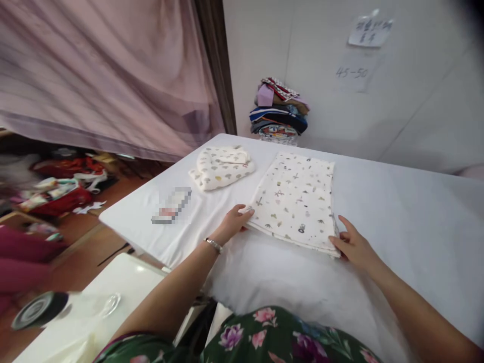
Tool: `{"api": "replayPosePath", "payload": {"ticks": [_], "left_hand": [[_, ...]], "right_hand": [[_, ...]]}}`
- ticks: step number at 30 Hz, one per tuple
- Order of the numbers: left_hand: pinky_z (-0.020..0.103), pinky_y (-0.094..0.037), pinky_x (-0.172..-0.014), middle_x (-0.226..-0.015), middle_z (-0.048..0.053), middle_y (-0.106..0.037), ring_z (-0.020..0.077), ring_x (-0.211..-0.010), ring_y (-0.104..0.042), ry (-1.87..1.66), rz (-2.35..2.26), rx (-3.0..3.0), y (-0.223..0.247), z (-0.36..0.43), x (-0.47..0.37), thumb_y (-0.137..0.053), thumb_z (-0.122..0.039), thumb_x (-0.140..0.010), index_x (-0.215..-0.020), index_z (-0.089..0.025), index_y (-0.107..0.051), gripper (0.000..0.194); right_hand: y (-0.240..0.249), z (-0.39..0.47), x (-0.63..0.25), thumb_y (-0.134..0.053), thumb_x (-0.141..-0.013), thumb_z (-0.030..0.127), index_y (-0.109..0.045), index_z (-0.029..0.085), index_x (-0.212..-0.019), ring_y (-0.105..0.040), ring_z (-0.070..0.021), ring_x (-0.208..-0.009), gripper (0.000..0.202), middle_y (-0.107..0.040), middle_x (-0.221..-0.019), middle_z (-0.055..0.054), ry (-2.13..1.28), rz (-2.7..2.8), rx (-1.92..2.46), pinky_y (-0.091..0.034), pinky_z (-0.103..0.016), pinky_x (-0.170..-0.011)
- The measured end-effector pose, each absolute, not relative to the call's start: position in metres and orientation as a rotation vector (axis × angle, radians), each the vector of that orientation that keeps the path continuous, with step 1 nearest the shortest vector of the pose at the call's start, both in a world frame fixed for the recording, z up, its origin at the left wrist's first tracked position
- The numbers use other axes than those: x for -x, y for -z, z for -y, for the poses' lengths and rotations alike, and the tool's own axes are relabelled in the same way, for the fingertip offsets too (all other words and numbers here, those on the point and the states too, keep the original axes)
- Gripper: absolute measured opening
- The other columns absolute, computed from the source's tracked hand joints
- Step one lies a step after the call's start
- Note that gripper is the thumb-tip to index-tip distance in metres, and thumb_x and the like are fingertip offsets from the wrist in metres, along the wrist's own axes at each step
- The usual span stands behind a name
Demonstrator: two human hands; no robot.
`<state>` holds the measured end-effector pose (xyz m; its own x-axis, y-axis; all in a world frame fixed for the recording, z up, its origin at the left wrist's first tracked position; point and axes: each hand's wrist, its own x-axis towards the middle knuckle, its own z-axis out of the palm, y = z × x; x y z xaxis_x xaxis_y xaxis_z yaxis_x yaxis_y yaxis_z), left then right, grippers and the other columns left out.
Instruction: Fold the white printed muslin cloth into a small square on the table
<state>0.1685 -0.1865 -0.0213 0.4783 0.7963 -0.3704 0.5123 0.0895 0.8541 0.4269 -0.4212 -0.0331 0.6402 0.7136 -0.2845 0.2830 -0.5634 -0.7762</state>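
Note:
A white cloth [297, 199] with small grey, green and brown prints lies folded into a rectangle on the white-covered table [408, 237]. My left hand [237, 220] pinches its near left corner, thumb on top and fingers beneath. At the near right corner, my right hand [351, 243] grips the edge between thumb and lower fingers, with the index finger stretched out. Left of that cloth rests a folded, puffy white garment or cloth [223, 169] with grey mushroom-like prints, touched by neither hand.
A pixelated flat object [172, 205] lies on the table's left part. Behind the far edge rises a pile of folded fabrics [279, 112]. At lower left, a white surface [124, 277] carries a clear bottle [83, 305] with a dark base. A pink curtain [124, 70] hangs on the left.

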Motion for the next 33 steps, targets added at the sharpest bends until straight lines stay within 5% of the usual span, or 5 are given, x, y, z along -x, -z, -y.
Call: {"api": "replayPosePath", "payload": {"ticks": [5, 9, 15, 21, 33], "left_hand": [[0.027, -0.049, -0.074, -0.101, 0.006, -0.063, 0.014, -0.08, -0.061, -0.426, -0.923, -1.396, 0.023, 0.197, -0.143, -0.062, -0.041, -0.072, -0.126, -0.02, -0.044, 0.06], [0.024, -0.047, -0.07, -0.099, 0.005, -0.064, 0.0123, -0.081, -0.059, -0.511, -0.819, -1.408, 0.032, 0.202, -0.14, -0.061, -0.022, -0.068, -0.119, -0.018, -0.049, 0.052], [0.02, -0.043, -0.058, -0.092, 0.003, -0.065, 0.0118, -0.075, -0.058, -0.6, -0.891, -1.492, 0.042, 0.206, -0.153, -0.053, -0.02, -0.07, -0.11, -0.017, -0.054, 0.04], [0.02, -0.043, -0.057, -0.087, 0.003, -0.066, 0.0118, -0.073, -0.06, -0.677, -0.814, -1.431, 0.05, 0.208, -0.152, -0.047, -0.012, -0.065, -0.107, -0.017, -0.049, 0.043], [0.021, -0.045, -0.054, -0.086, 0.003, -0.065, 0.0122, -0.07, -0.059, -0.696, -0.871, -1.554, 0.06, 0.204, -0.151, -0.051, -0.029, -0.077, -0.099, -0.019, -0.055, 0.024]], "right_hand": [[0.032, 0.424, -0.422, -0.047, -0.08, 0.045, -0.049, 0.027, -0.122, -0.059, -0.0188, -0.075, 0.046, -0.057, -0.11, -0.007, -0.163, 1.189, 2.273, -0.048, -0.032, -0.063], [0.017, 0.408, -0.395, -0.043, -0.085, 0.041, -0.059, 0.028, -0.103, -0.058, -0.0191, -0.082, 0.028, -0.06, -0.104, -0.006, -0.331, 1.444, 2.01, -0.049, -0.029, -0.062], [0.004, 0.353, -0.347, -0.039, -0.088, 0.034, -0.063, 0.025, -0.097, -0.058, -0.0193, -0.084, 0.027, -0.063, -0.094, -0.005, -0.484, 1.726, 1.728, -0.048, -0.032, -0.073], [0.015, 0.297, -0.313, -0.041, -0.087, 0.026, -0.061, 0.024, -0.099, -0.057, -0.0166, -0.088, 0.023, -0.062, -0.097, -0.003, -0.275, 1.835, 1.689, -0.045, -0.028, -0.074], [0.027, 0.273, -0.307, -0.038, -0.087, 0.022, -0.06, 0.023, -0.097, -0.057, -0.0169, -0.087, 0.025, -0.061, -0.092, -0.003, -0.185, 1.786, 1.7, -0.043, -0.028, -0.076]]}}
